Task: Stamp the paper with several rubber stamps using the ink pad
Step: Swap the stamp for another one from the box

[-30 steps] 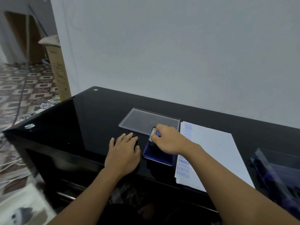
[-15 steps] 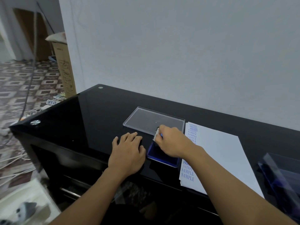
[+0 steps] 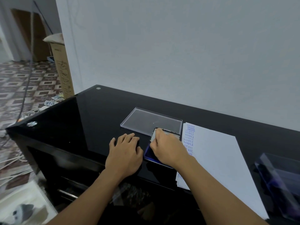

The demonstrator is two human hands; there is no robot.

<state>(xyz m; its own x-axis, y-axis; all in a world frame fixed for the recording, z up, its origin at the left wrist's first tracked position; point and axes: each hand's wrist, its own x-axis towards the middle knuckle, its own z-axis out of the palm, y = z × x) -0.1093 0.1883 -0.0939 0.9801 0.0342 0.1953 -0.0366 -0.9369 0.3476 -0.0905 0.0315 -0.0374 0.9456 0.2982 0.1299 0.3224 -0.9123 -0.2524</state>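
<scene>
Right hand (image 3: 168, 148) is gripping a stamp (image 3: 153, 135), fingers curled round it; only a pale end of the stamp is showing past the fingertips. The hand is holding it over the far end of the blue ink pad (image 3: 150, 154), which is lying on the black table (image 3: 90, 120) just beside the left edge of the paper (image 3: 219, 159). Whether the stamp face is touching the pad: cannot tell, the hand is covering that spot. Left hand (image 3: 125, 153) is resting palm down on the table just left of the pad, fingers straight and close together, holding nothing. Paper is lying flat to the right of the pad and reaching the near table edge. A column of blue prints is running down its left margin, reading AMENDED, SAMPLE and AIR MAIL; the right wrist is covering the lower part. A clear lid (image 3: 151, 121) is lying flat behind the pad and both hands, its right end near the paper's top left corner. A clear box (image 3: 279, 179) is sitting at far right, just beside the paper's right edge; dark blue contents, too blurred to identify.
</scene>
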